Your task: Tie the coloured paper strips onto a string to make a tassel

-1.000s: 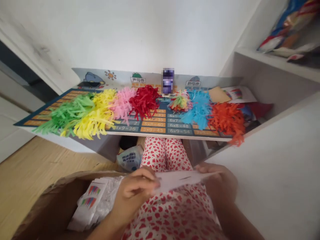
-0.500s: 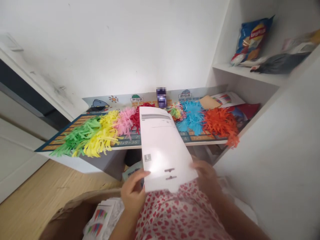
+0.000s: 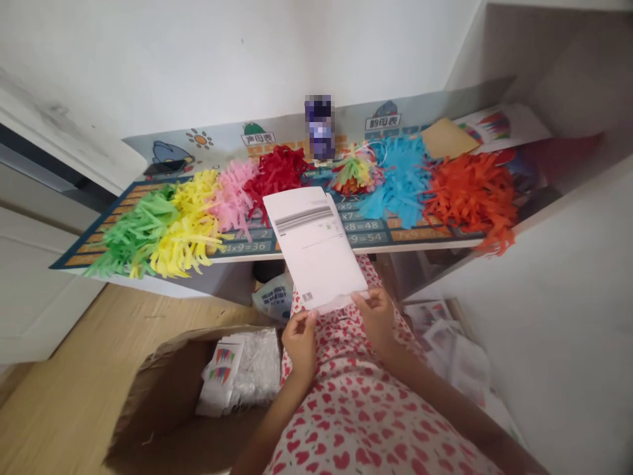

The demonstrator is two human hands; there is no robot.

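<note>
A flat white printed packet (image 3: pixel 319 254) is held over my lap, its far end resting above or on the front edge of the desk. My left hand (image 3: pixel 301 340) pinches its near left corner between thumb and fingers. The near right corner is gripped by my right hand (image 3: pixel 378 316) the same way. The packet's near edge between the hands looks uneven and folded; the slots there are out of sight. Beyond it lie tissue-paper tassels: red (image 3: pixel 277 175), pink (image 3: pixel 235 191), yellow (image 3: pixel 190 221), green (image 3: pixel 138 231), blue (image 3: pixel 398 178) and orange (image 3: pixel 472 194), plus a small multicoloured tassel (image 3: pixel 356 171).
The desk (image 3: pixel 277 247) has a printed multiplication mat. A pixelated purple object (image 3: pixel 320 128) stands at its back. A tan card (image 3: pixel 449 138) lies back right. On the floor to the left, a cardboard box (image 3: pixel 163 409) holds white packets (image 3: pixel 225 369). More packets (image 3: pixel 455 349) lie right.
The view has tipped downward. The packet has tilted leftward, and its near end with the slots now appears folded out of sight. Both hands have moved closer together along that edge.
</note>
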